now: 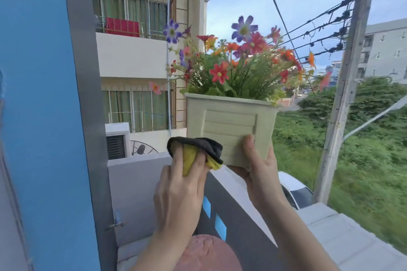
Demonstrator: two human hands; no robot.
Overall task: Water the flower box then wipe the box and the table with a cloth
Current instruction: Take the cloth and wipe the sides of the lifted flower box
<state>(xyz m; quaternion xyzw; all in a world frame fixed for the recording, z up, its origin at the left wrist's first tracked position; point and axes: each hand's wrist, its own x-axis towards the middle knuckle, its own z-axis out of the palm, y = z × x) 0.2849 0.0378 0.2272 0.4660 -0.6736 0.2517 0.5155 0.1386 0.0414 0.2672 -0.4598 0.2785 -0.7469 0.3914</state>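
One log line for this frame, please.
phase: wiping | left hand: holds cloth against flower box front | right hand: holds flower box aloft, thumb on front

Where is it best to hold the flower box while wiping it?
Grip the flower box at its base, from below on the right, as the right hand does: the walls taper downward, so the narrow bottom fits a palm, the thumb braces the front, leaving the cloth room.

Matt plastic flower box [229,125], soft yellow-and-dark cloth [193,154]
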